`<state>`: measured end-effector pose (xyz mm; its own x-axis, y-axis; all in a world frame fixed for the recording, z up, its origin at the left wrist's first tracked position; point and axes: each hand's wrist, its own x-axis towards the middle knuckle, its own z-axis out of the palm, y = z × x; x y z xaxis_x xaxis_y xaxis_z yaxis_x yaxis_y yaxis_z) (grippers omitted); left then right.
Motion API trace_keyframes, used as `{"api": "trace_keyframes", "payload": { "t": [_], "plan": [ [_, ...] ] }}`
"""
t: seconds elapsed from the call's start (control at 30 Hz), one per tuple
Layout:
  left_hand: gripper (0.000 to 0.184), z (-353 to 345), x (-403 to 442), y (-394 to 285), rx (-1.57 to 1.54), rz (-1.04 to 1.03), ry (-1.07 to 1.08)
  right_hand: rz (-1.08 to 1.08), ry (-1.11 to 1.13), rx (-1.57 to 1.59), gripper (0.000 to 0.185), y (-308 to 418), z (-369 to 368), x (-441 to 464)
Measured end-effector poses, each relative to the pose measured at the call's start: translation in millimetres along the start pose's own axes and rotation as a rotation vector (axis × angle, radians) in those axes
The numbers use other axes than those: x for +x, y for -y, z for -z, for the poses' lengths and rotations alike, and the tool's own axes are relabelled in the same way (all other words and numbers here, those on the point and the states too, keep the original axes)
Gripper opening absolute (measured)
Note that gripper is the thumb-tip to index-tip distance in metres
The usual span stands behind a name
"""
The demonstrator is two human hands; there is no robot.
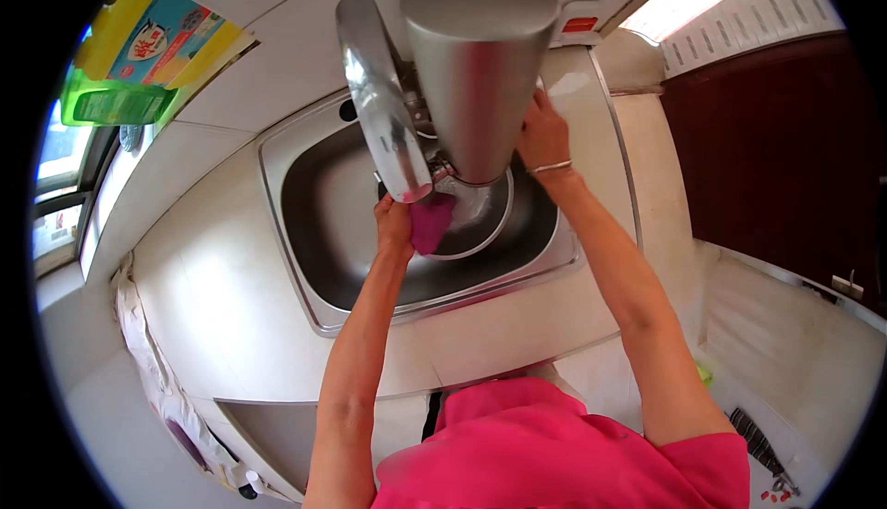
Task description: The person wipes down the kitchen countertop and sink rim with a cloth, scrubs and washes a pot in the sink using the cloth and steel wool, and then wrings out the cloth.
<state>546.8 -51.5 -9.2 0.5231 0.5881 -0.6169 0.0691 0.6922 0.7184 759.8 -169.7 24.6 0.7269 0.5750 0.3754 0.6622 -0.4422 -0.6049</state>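
Observation:
A purple cloth (431,223) is gripped in my left hand (394,224), under the tip of the chrome faucet (377,103) and over the steel sink (319,260). A round vessel with a pale rim (499,235) sits in the sink, partly hidden by the cloth and by a large steel cylinder (476,75) next to the faucet. Beside the cylinder's lower right side is my right hand (545,135), with a pale band at the wrist. The cylinder covers part of its fingers, so I cannot make out whether they hold anything.
A light countertop (203,269) surrounds the sink. At the upper left, a green bottle (115,103) and a yellow and blue packet (157,38) stand by the window. A red and white item (579,24) is behind the sink. A dark red panel (776,149) stands at the right.

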Motion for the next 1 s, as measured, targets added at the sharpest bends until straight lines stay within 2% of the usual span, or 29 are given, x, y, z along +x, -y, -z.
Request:
{"api": "trace_keyframes", "payload": {
  "t": [0.03,0.07,0.1,0.13,0.17,0.2,0.23,0.3,0.33,0.4,0.5,0.73,0.8,0.83,0.87,0.93,1.0],
  "plan": [
    [0.024,-1,4,0,0.022,0.008,-0.002,0.060,0.057,-0.095,0.019,-5,0,6],
    [0.017,-6,9,7,-0.011,-0.019,-0.076,0.125,0.115,-0.184,0.020,-11,0,12],
    [0.016,13,25,22,-0.057,0.085,0.109,0.187,0.172,-0.243,0.021,-18,-4,20],
    [0.015,19,36,37,-0.034,0.100,0.090,0.214,0.227,-0.280,0.021,-25,-6,23],
    [0.014,25,47,54,0.026,0.034,-0.039,0.242,0.270,-0.305,0.022,-29,-11,26],
    [0.012,15,33,37,-0.011,0.124,0.038,0.263,0.304,-0.329,0.022,-38,-14,30],
    [0.011,-4,16,16,0.093,0.066,-0.083,0.275,0.330,-0.344,0.023,-43,-18,33],
    [0.013,-7,9,0,0.047,0.090,0.000,0.297,0.369,-0.376,0.024,-52,-24,39],
    [0.019,-11,13,4,0.064,0.037,0.000,0.311,0.385,-0.393,0.025,-59,-25,41],
    [0.031,-12,9,-3,0.058,0.056,0.072,0.326,0.406,-0.414,0.026,-67,-30,46],
    [0.034,-9,6,5,0.062,0.024,0.143,0.346,0.412,-0.423,0.028,-77,-39,47],
    [0.025,-26,18,35,0.022,-0.130,0.052,0.424,0.381,-0.418,0.033,-97,-48,-12],
    [0.023,-39,11,24,-0.069,-0.060,0.021,0.453,0.344,-0.351,0.035,-95,-50,-45],
    [0.022,-47,6,17,-0.115,-0.024,0.008,0.375,0.395,-0.211,0.035,-87,-51,-60],
    [0.021,-51,2,10,-0.127,-0.026,0.020,-0.122,0.657,0.199,0.044,-75,-45,-67],
    [0.023,-57,8,11,-0.281,-0.005,-0.002,-0.552,0.908,0.697,0.054,-35,-30,-78],
    [0.030,-53,15,4,-0.372,0.046,0.006,-0.395,0.948,0.867,0.055,-8,-19,-86]
  ]
}}
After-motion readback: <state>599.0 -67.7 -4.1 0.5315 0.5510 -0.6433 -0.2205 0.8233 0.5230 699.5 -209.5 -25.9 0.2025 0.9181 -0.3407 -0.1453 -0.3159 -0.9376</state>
